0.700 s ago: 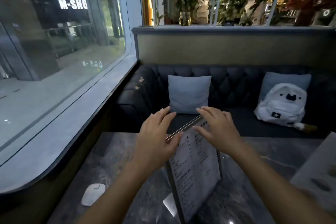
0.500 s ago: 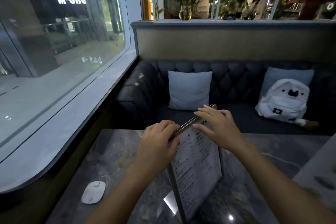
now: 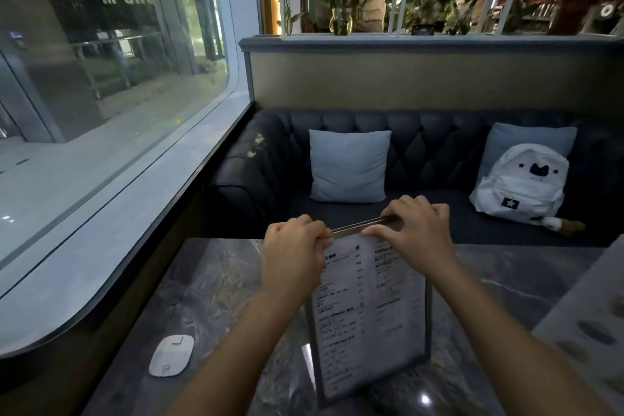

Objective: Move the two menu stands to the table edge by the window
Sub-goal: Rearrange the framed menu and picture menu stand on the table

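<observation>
An upright menu stand with a printed white sheet in a dark frame stands on the dark marble table, near the middle. Its top edge shows as two thin plates side by side, so a second stand may sit right behind it; I cannot tell for sure. My left hand is closed on the top left corner. My right hand is closed on the top right corner. The window runs along the table's left side.
A small white oval device lies on the table near the window ledge. A dark tufted sofa across the table holds a grey cushion and a white backpack. A pale patterned object sits at the right edge.
Both hands went from hovering with spread fingers over the menu stand's top to curled tightly on its top corners. The stand now faces me more squarely.
</observation>
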